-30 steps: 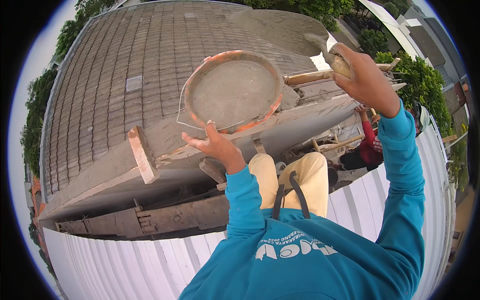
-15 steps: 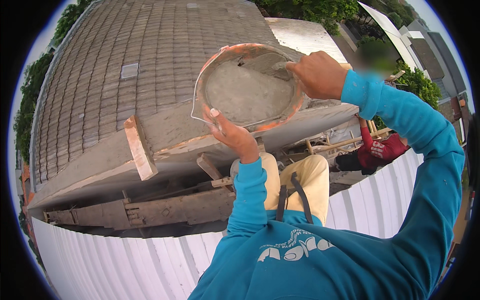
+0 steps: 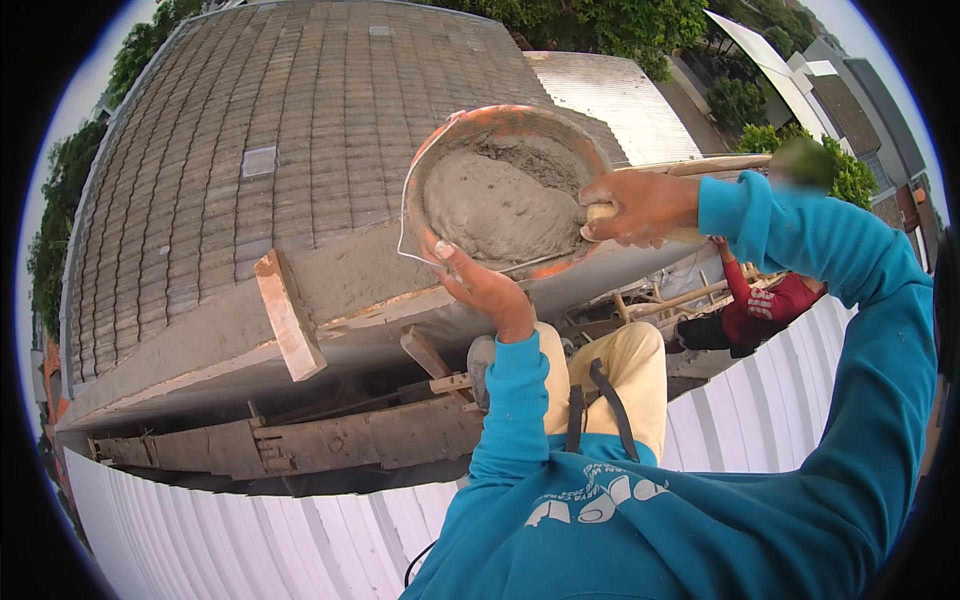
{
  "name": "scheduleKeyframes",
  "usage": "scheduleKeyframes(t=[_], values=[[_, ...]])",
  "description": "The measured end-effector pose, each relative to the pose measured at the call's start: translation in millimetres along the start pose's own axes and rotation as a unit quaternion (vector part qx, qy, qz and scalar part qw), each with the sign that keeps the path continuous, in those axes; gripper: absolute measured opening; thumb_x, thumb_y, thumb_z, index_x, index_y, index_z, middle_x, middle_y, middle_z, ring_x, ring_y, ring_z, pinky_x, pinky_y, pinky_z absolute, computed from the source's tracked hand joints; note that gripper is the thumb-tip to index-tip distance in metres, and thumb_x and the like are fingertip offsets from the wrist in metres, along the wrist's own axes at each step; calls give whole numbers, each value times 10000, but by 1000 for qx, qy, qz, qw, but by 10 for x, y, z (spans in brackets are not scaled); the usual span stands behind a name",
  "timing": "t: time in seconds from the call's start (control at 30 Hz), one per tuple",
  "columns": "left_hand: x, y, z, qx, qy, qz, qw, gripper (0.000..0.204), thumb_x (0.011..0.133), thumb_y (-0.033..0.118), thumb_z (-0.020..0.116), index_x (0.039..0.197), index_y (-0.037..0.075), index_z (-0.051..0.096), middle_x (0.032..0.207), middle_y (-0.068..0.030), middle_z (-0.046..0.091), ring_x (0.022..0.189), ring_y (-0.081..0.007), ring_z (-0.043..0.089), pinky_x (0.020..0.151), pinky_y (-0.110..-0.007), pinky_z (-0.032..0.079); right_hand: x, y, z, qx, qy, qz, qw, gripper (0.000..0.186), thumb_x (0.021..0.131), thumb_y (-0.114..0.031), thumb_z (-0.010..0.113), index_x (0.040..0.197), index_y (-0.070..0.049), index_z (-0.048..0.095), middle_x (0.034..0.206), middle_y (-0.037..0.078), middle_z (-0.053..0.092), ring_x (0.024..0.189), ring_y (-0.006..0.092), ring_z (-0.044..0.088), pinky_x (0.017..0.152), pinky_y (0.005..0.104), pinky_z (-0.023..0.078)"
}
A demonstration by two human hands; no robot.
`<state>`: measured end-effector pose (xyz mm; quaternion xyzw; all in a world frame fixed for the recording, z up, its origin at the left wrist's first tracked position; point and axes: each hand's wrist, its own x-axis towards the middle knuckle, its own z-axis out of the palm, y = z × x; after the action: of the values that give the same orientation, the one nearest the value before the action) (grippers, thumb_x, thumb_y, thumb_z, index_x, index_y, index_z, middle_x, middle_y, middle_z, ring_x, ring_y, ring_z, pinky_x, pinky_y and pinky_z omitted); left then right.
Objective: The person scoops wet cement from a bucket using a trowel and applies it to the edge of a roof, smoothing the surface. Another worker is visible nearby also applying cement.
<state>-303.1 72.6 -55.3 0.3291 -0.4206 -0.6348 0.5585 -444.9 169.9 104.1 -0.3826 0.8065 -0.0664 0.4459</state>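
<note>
Mortar [image 3: 495, 205] lies just left of my right hand [image 3: 645, 205], clenched around a pale handle [image 3: 600, 212], while my left hand [image 3: 495, 295] clasps the bucket's [image 3: 545, 122] near-left rim.

Rough grey ledge [image 3: 345, 268], short wooden block [image 3: 290, 315] across its edge, orange bucket [image 3: 552, 269] at the edge

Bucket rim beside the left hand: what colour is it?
The bucket rim is orange, smeared with grey in places; it shows best in the head view.

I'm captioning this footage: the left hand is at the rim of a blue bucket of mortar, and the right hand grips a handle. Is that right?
The bucket at the left hand is orange, not blue, as the head view shows; the rest stands.
</note>
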Motion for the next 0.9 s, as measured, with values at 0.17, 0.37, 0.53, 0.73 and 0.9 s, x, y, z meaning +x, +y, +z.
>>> scheduleKeyframes(t=[0.17, 0.37, 0.53, 0.73, 0.9], values=[[52, -57, -69, -20, -20, 6, 1000, 794, 1034, 575, 356, 1519, -52, 320, 1554, -231, 324, 1433, -332, 337, 1186, -446, 276, 28, 391, -13, 100, -7, -54, 993, 687, 930, -371, 645, 1420, 66, 441, 703, 65, 586, 560, 146, 561, 476, 313, 453], [54, -106, -143, 32, -15, 1, 999, 823, 1023, 597, 383, 1511, -64, 330, 1543, -225, 349, 1422, -319, 355, 1198, -438, 263, -15, 756, -29, 171, 35, -100, 980, 742, 943, -410, 645, 1469, 50, 395, 730, 63, 590, 561, 137, 548, 515, 303, 454], [-15, 96, -64, -22, -18, -61, 998, 753, 1034, 544, 417, 1519, -26, 339, 1509, -181, 397, 1358, -302, 447, 1127, -414, 392, -379, 1058, -371, 142, 142, -127, 971, 671, 939, -415, 638, 1418, 26, 474, 721, 68, 580, 548, 123, 534, 513, 294, 438], [140, 50, -245, -86, -56, -106, 989, 564, 1035, 402, 485, 1438, 9, 451, 1418, -121, 512, 1265, -262, 538, 1039, -398, 485, -628, 2129, -653, -54, 398, -178, 898, 560, 898, -350, 649, 1357, -44, 559, 705, 109, 602, 584, 217, 580, 581, 382, 481], [271, 141, -284, -100, -103, -152, 978, 480, 1031, 330, 508, 1396, 19, 479, 1334, -92, 577, 1189, -238, 596, 985, -387, 522, -325, 2997, -69, -340, 515, -107, 780, 392, 879, -219, 660, 1241, -94, 580, 935, 147, 625, 929, 344, 639, 770, 476, 511]])
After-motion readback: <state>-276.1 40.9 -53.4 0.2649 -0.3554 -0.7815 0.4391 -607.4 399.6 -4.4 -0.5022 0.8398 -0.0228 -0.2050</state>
